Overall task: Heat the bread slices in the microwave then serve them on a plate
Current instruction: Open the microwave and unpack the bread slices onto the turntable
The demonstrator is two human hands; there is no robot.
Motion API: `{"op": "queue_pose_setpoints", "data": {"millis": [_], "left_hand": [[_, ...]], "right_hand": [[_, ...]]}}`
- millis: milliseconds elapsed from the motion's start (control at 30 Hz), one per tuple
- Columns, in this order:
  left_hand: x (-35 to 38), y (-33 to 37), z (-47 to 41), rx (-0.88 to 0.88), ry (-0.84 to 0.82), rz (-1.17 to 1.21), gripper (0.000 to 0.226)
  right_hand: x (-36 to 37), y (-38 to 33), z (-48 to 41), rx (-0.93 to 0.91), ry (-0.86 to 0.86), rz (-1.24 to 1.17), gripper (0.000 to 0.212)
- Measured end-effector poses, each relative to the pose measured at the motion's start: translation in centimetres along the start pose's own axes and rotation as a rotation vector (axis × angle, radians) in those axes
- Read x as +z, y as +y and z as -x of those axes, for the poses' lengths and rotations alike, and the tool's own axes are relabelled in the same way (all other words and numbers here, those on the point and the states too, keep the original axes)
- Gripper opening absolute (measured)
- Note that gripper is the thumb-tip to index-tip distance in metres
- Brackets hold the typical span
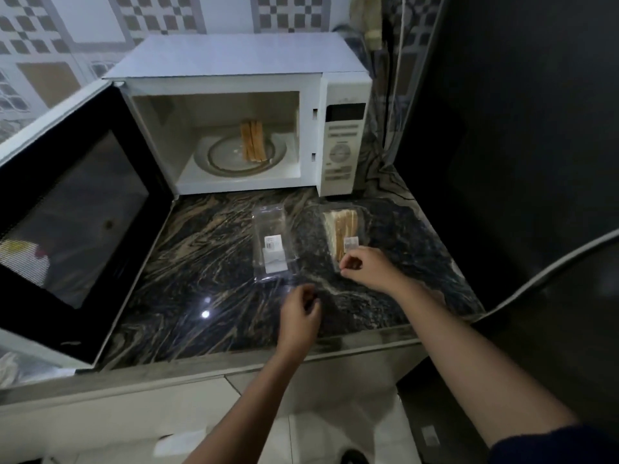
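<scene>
Fingers [348,262] of your right hand [366,267]: curled, with thumb and fingertips drawn together at the near end of the full bread packet [341,229]. Whether they actually pinch its clear film cannot be told. Fingers [306,294] of your left hand [301,313]: curled loosely inward above the countertop [201,269], just short of the near end of the empty wrapper [273,242]. Nothing can be made out between them, and clear film would be hard to see against the dark stone, so their grip cannot be told either.

Bread slices [253,140]: a few, standing on edge side by side on the plate [227,159], right of its centre. The plate lies on the floor of the microwave [341,95] cavity.

Microwave door [67,202]: swung fully open to your left, its dark window facing you.

Full bread packet: flat on the countertop in front of the microwave's control panel, holding pale slices, with a white label at its near end. Empty wrapper: flat and transparent, lying beside the packet on its left and apart from it, also bearing white labels.

Both forearms reach in from the lower edge of the view, and the right one shows a dark sleeve at the elbow.
</scene>
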State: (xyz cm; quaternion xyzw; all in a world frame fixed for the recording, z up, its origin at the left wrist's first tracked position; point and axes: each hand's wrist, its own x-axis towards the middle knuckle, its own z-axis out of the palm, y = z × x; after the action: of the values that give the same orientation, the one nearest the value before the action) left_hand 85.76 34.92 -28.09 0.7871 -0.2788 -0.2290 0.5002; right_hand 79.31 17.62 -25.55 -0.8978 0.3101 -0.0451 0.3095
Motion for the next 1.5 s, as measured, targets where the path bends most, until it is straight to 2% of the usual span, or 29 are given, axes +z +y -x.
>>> {"op": "queue_pose_setpoints", "data": {"millis": [100,167,267,367,533,667,833,1000,1067,1133,1200,1333,1500], "left_hand": [[2.1,1.5,-2.0,-0.041,-0.072,0.046,0.033],[3.1,2.0,-3.1,-0.082,-0.094,0.093,0.036],[4.2,2.0,-4.3,-0.112,-0.072,0.156,0.04],[4.9,1.7,-4.6,-0.112,-0.012,0.169,0.043],[5.2,1.2,-4.9,-0.099,0.033,0.209,0.04],[5.1,1.1,-5.5,-0.19,0.034,0.309,0.036],[4.7,1.6,-6.0,-0.318,0.036,0.441,0.031],[4.9,2.1,-6.1,-0.39,0.075,0.457,0.026],[4.9,2.3,-6.2,-0.406,0.076,0.454,0.017],[4.8,2.6,-6.1,-0.417,0.072,0.462,0.017],[4.6,2.9,-6.0,-0.429,0.07,0.478,0.016],[4.3,3.4,-6.1,-0.476,0.059,0.486,0.018],[3.7,4.1,-6.6,-0.542,0.033,0.405,0.015]], "right_hand": [[-0.8,0.4,0.0,-0.044,-0.066,0.068,0.012],[-1.5,0.7,0.1,-0.064,-0.033,0.149,0.014],[-2.3,1.2,0.2,-0.094,-0.014,0.185,0.009],[-2.6,1.6,-0.3,-0.12,-0.066,0.117,0.005],[-3.0,1.9,-1.0,-0.074,-0.126,0.017,0.006],[-3.3,1.9,-1.6,-0.043,-0.171,0.0,0.009],[-3.9,1.1,-2.4,-0.07,-0.239,0.13,0.009],[-4.5,0.5,-3.1,-0.063,-0.318,0.217,0.009],[-4.9,0.2,-3.1,-0.068,-0.329,0.164,0.011],[-5.8,-0.6,-3.1,-0.079,-0.331,0.002,0.014],[-7.1,-1.9,-3.3,-0.108,-0.301,-0.068,0.014],[-9.7,-4.2,-3.6,-0.202,-0.136,-0.022,0.013],[-12.0,-4.7,-4.0,-0.234,0.385,0.112,0.016]]}}
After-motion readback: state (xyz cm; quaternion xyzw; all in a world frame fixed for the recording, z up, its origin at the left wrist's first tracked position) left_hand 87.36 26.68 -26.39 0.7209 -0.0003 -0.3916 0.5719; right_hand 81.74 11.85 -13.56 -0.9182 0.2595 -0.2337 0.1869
